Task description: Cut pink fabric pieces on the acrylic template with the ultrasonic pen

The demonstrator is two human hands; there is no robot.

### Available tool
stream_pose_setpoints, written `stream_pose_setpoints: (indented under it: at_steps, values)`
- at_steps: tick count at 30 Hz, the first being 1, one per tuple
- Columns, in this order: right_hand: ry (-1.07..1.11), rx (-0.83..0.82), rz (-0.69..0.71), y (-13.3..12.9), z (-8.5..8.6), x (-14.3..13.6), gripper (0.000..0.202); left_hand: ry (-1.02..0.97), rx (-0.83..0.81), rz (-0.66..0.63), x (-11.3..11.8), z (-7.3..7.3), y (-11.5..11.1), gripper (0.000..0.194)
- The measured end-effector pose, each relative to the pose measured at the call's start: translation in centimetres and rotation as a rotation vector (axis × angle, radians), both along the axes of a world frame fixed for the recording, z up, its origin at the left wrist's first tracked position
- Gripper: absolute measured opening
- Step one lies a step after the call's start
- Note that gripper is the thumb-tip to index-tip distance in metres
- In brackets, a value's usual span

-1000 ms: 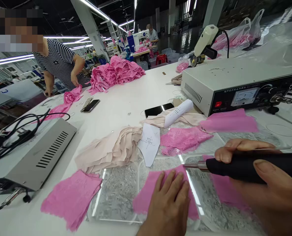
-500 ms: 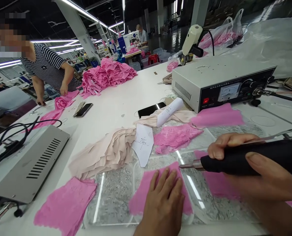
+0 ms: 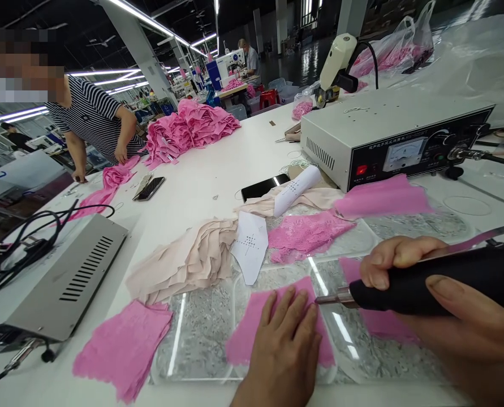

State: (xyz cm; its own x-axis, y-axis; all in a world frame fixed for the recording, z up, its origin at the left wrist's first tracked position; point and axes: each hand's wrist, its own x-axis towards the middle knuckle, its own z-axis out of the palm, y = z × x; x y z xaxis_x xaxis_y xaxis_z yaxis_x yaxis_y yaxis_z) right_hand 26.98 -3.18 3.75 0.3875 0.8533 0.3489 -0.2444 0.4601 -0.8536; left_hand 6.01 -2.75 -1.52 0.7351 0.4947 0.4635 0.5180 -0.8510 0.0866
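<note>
My left hand (image 3: 281,345) lies flat with fingers extended on a pink fabric piece (image 3: 244,333), pressing it onto a clear-topped, grey marbled mat (image 3: 201,333). In my right hand (image 3: 459,299) is a black handheld ultrasonic welder (image 3: 404,288), gripped around its body. Its metal tip points left and meets the right edge of that pink piece, just beyond my left fingers. Another pink piece (image 3: 387,325) lies partly hidden under the welder. To the left rests a stack of pink pieces (image 3: 122,345). Ahead are pink lace (image 3: 306,232) and a white paper pattern (image 3: 250,249).
A grey control box (image 3: 396,141) with a lit red switch stands at the right back; a second grey box (image 3: 65,282) with cables is at left. Beige fabric layers (image 3: 188,260) and a black phone (image 3: 264,186) lie between. Across the table, a person in stripes (image 3: 99,107) handles pink cloth.
The welder's tip has slid down the fabric's right edge, away from its top corner, toward me. My left hand keeps its place on the piece. The view has shifted slightly.
</note>
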Motion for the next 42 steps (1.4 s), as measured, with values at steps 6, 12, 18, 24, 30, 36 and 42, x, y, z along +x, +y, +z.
stream_pose_setpoints:
  at_steps: [6, 12, 18, 24, 30, 36, 42]
  values:
    - [-0.012, 0.042, 0.047, 0.0, -0.7, 0.3, 0.019, -0.014, 0.008, -0.006, 0.1, 0.2, 0.1, 0.032]
    - [0.076, 0.025, 0.047, -0.4, -0.4, 0.8, 0.022, -0.054, 0.005, -0.042, -0.1, 1.5, -0.2, 0.028]
    - [0.109, 0.005, 0.097, -1.0, -0.8, 1.1, 0.015, -0.077, 0.018, -0.090, -0.3, 1.9, -1.6, 0.024]
    - [0.056, -0.006, 0.128, -1.3, -0.8, 1.0, 0.017, -0.106, 0.029, -0.058, -0.3, 0.9, -2.5, 0.024]
    - [-0.027, -0.027, 0.183, -1.3, -0.2, 1.2, 0.019, -0.057, 0.011, -0.062, -0.5, 1.1, -2.6, 0.024]
    - [-0.001, -0.032, 0.202, -1.5, -0.3, 1.0, 0.018, -0.053, 0.004, -0.068, -0.6, 1.3, -2.5, 0.025]
    - [-0.010, -0.026, 0.187, -1.5, -0.5, 0.8, 0.017, -0.039, -0.011, -0.066, -0.6, 1.2, -2.6, 0.026]
